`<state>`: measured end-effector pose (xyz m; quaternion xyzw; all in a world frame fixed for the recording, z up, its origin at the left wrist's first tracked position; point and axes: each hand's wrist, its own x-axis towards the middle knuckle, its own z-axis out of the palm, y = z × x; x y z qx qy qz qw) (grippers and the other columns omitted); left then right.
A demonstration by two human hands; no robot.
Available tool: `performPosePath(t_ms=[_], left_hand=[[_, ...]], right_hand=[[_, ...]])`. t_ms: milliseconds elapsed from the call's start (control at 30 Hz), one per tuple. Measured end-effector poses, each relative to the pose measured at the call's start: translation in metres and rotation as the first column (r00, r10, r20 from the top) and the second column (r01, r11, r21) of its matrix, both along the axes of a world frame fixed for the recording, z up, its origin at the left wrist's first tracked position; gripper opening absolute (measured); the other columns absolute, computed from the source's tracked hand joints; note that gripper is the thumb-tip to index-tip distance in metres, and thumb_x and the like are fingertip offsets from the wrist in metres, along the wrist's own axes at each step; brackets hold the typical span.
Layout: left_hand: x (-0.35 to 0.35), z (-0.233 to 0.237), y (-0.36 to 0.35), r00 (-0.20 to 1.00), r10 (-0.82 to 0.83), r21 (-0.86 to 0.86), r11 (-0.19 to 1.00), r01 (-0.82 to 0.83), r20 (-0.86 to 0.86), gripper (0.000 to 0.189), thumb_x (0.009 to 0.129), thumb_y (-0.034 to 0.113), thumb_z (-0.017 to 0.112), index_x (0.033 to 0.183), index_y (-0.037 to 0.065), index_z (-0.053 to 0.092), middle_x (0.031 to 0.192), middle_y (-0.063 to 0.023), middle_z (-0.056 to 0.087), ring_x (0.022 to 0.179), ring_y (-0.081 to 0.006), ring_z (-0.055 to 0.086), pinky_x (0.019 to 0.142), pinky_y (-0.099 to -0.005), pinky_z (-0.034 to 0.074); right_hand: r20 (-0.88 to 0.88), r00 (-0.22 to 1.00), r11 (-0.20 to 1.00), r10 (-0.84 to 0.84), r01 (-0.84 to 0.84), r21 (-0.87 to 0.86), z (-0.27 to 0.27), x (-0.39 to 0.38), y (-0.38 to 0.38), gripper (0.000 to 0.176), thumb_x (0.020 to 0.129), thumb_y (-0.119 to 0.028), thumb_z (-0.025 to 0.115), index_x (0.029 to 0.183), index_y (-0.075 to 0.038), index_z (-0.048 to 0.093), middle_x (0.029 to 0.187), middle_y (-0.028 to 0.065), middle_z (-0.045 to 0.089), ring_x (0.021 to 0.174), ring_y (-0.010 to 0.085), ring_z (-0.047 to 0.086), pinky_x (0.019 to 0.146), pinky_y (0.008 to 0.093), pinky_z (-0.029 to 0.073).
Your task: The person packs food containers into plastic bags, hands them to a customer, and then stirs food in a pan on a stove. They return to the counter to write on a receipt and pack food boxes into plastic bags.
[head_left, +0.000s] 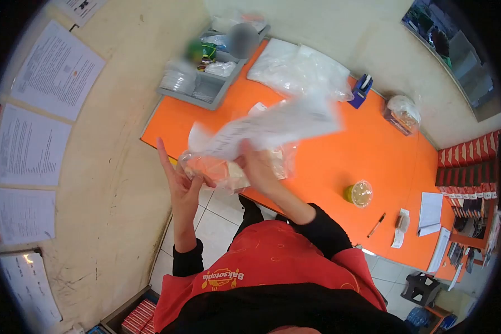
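My right hand [253,162] grips a long white printed paper slip [278,129], blurred by motion, which stretches out over the orange table. Under the slip lies a clear plastic bag [206,166] with orange and pale contents, at the table's near left edge. At that bag's left side is my left hand [183,186]: one finger points away from me, while the thumb and other fingers are closed on the plastic. Part of the bag is hidden behind the paper and my right hand.
The orange table [317,161] bears a grey organizer tray [209,94], a stack of clear plastic bags [300,67], a blue tape dispenser [361,91], a cup of yellow-green liquid [359,193], a pen [377,224] and a notepad [430,211]. Red boxes [467,161] line the right side.
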<state>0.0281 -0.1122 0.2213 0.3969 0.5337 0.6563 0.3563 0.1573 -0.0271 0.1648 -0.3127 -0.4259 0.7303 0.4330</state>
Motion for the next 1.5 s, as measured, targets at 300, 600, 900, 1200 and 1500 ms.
performPosePath(t_ms=[300, 600, 900, 1200, 1500], left_hand=[[0.004, -0.026, -0.010, 0.989, -0.144, -0.027, 0.989, 0.144, -0.012, 0.092, 0.076, -0.016, 0.040, 0.135, 0.020, -0.021, 0.114, -0.0166, 0.044, 0.080, -0.0182, 0.059, 0.070, -0.0295, 0.051], [0.000, -0.018, -0.001, 0.986, -0.159, 0.029, 0.987, 0.158, 0.054, 0.091, 0.077, -0.015, 0.040, 0.134, 0.019, -0.022, 0.124, -0.0176, 0.036, 0.089, -0.0192, 0.057, 0.073, -0.0284, 0.051], [0.003, -0.024, -0.003, 0.981, -0.186, 0.020, 0.982, 0.185, 0.052, 0.091, 0.079, -0.015, 0.041, 0.134, 0.020, -0.022, 0.123, -0.0164, 0.039, 0.091, -0.0201, 0.057, 0.075, -0.0309, 0.051], [0.005, -0.023, -0.007, 0.988, -0.101, 0.016, 0.995, 0.100, 0.115, 0.091, 0.077, -0.015, 0.045, 0.136, 0.016, -0.016, 0.113, -0.0145, 0.043, 0.091, -0.0204, 0.058, 0.076, -0.0302, 0.050], [0.001, -0.012, -0.003, 1.000, 0.025, 0.055, 0.998, -0.025, 0.008, 0.087, 0.078, -0.012, 0.049, 0.137, 0.011, -0.010, 0.103, -0.0138, 0.052, 0.090, -0.0186, 0.057, 0.078, -0.0304, 0.048]], right_hand=[[0.189, 0.982, 0.887, 0.018, 0.071, -0.456, -0.083, 0.010, -0.020, 0.042, 0.092, -0.025, 0.041, 0.127, -0.003, 0.031, 0.113, 0.0119, 0.050, 0.101, 0.0224, 0.052, 0.081, 0.0330, 0.045], [-0.367, 0.926, 0.768, 0.087, -0.297, -0.567, -0.200, -0.062, -0.032, 0.052, 0.094, -0.040, 0.024, 0.128, 0.000, 0.027, 0.111, 0.0232, 0.048, 0.095, 0.0351, 0.053, 0.085, 0.0436, 0.042], [-0.485, 0.848, 0.637, 0.213, -0.497, -0.589, -0.155, -0.050, -0.028, 0.046, 0.094, -0.031, 0.034, 0.129, -0.002, 0.028, 0.120, 0.0150, 0.046, 0.105, 0.0238, 0.050, 0.089, 0.0370, 0.043], [-0.004, 0.973, 0.721, 0.230, -0.173, -0.671, -0.047, 0.016, -0.035, 0.035, 0.092, -0.027, 0.039, 0.115, -0.001, 0.043, 0.114, 0.0089, 0.048, 0.109, 0.0171, 0.043, 0.095, 0.0290, 0.031], [0.460, 0.865, 0.629, 0.202, -0.475, 0.616, 0.061, 0.083, -0.018, 0.024, 0.075, -0.001, 0.052, 0.099, -0.004, 0.050, 0.092, 0.0070, 0.052, 0.084, 0.0207, 0.052, 0.075, 0.0286, 0.043]])
